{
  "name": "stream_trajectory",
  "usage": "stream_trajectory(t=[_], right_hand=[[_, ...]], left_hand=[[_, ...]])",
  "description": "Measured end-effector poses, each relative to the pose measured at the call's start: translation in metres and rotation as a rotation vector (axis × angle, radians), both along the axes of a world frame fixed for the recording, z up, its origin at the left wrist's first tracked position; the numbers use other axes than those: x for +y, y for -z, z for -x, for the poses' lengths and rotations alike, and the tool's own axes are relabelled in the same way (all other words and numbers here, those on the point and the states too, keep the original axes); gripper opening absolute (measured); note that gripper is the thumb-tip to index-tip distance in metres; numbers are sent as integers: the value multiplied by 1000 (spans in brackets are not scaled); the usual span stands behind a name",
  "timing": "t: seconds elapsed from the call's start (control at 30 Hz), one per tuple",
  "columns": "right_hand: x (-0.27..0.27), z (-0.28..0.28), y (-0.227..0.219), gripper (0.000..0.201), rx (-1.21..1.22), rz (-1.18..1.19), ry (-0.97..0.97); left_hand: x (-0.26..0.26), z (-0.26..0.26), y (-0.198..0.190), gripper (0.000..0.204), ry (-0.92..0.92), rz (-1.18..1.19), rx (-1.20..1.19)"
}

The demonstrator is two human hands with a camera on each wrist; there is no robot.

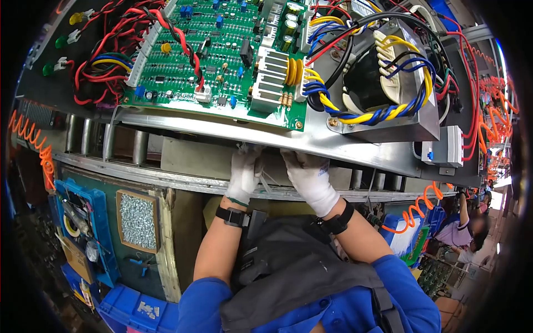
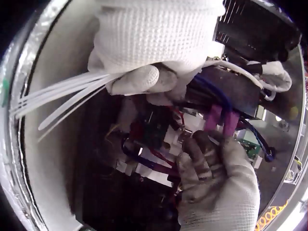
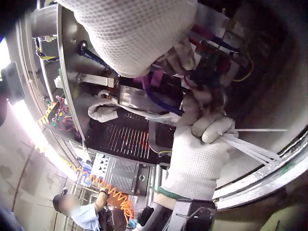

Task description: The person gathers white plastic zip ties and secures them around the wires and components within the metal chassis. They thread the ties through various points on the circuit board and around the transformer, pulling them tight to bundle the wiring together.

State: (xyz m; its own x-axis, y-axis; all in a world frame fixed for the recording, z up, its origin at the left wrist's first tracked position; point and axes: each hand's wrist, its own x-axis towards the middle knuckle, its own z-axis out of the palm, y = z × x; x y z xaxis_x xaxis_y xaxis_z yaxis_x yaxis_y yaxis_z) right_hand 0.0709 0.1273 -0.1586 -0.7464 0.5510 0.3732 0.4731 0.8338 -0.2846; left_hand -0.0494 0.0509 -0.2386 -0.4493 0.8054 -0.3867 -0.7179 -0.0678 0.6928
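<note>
Both hands wear white knit gloves and reach under the front edge of a metal chassis (image 1: 277,140). My left hand (image 1: 244,173) grips several white cable ties (image 2: 65,96), their tails fanning out past the curled fingers. Its fingertips are among wires inside the unit, hidden from the head view. My right hand (image 1: 312,180) is opposite, with fingers bent beside red wires (image 2: 162,155) and a purple band (image 2: 230,122) around dark blue cable (image 2: 208,86). I cannot tell whether the right fingers pinch a wire.
Atop the chassis sit a green circuit board (image 1: 183,72) and a transformer (image 1: 369,80) with twisted wires. Below runs a roller conveyor rail (image 1: 139,169). A box of screws (image 1: 137,221), a blue tool tray (image 1: 83,222) and coiled orange hoses (image 1: 416,213) are nearby. Another person (image 3: 84,211) is in the background.
</note>
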Motion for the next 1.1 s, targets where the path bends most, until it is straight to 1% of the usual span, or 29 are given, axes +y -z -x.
stream_trajectory(t=[0.03, 0.07, 0.13, 0.17, 0.23, 0.27, 0.3, 0.33, 0.37, 0.4, 0.43, 0.5, 0.53, 0.57, 0.6, 0.63, 0.67, 0.73, 0.77, 0.83, 0.87, 0.9, 0.93, 0.97, 1.0, 1.03, 1.07, 1.1], right_hand=[[4, -5, 10, 32, -143, -235, -45], [5, -5, 13, 32, -147, -236, -43], [3, -3, 19, 30, -48, 98, -31], [3, -3, 29, 30, -53, 103, -26], [4, -3, 54, 28, -216, -11, -42], [3, -4, 60, 28, -218, -3, -41], [4, -3, 63, 27, -221, -58, -34], [5, 0, 67, 26, -222, -116, -28], [6, 1, 70, 26, -212, -245, -24], [6, 1, 68, 26, -209, -245, -29], [7, 1, 65, 26, -220, -231, -16], [6, 0, 57, 25, -233, -214, -4], [6, 0, 51, 22, -136, -92, 10], [6, 2, 45, 20, -38, 29, 23], [5, 7, 36, 20, -40, 28, 19], [3, 11, 26, 20, 74, 207, 59], [2, 13, 21, 20, 187, 387, 102], [3, 10, 28, 20, 185, 378, 117], [3, 9, 28, 20, 201, 338, 97], [1, 5, 27, 19, 212, 298, 88], [1, 7, 26, 19, 232, 373, 89], [1, 10, 26, 19, 256, 447, 87], [2, 15, 32, 19, 265, 445, 88], [2, 20, 42, 18, 190, 371, 100], [0, 23, 46, 16, 112, 301, 116], [0, 21, 47, 17, 85, 432, 120], [-2, 20, 46, 17, 93, 438, 120], [-4, 20, 39, 18, 41, 426, 121]], left_hand=[[0, -2, -3, 10, -15, 2, -111], [0, -4, -3, 11, -29, 6, -222], [0, -8, 9, 9, -44, -33, -247], [-1, -9, 14, 8, -38, -60, -245], [-7, -10, 21, 7, -27, -75, -246], [-10, -10, 24, 8, -4, -132, -264], [-12, -7, 23, 10, 16, -194, -277], [-13, -3, 21, 10, 12, -194, -273], [-17, 0, 18, 13, 14, -42, -159], [-19, 4, 13, 17, 15, 108, -44], [-18, 8, 9, 17, 10, 108, -42], [-14, 14, 2, 21, 34, 284, 147], [-12, 16, 0, 21, 30, 286, 144], [-8, 19, -1, 22, 40, 351, 179], [-5, 20, -4, 23, 51, 415, 213], [-2, 18, -14, 20, 27, 359, 202], [-2, 16, -12, 20, 28, 360, 198], [0, 15, -7, 19, -48, 282, 139], [0, 15, -7, 19, -43, 278, 138], [-6, 13, -11, 15, -60, 331, 402], [-14, 13, -2, 15, -59, 328, 403], [-27, 14, 14, 13, -90, 349, 725], [-33, 16, 4, 13, -119, 364, 1050], [-45, 18, -11, 14, 110, 520, 696], [-46, 19, -10, 14, 121, 520, 706], [-48, 20, -8, 13, 144, 513, 665], [-50, 22, -7, 13, 160, 508, 625], [-41, 26, -37, 13, 163, 436, 314]])
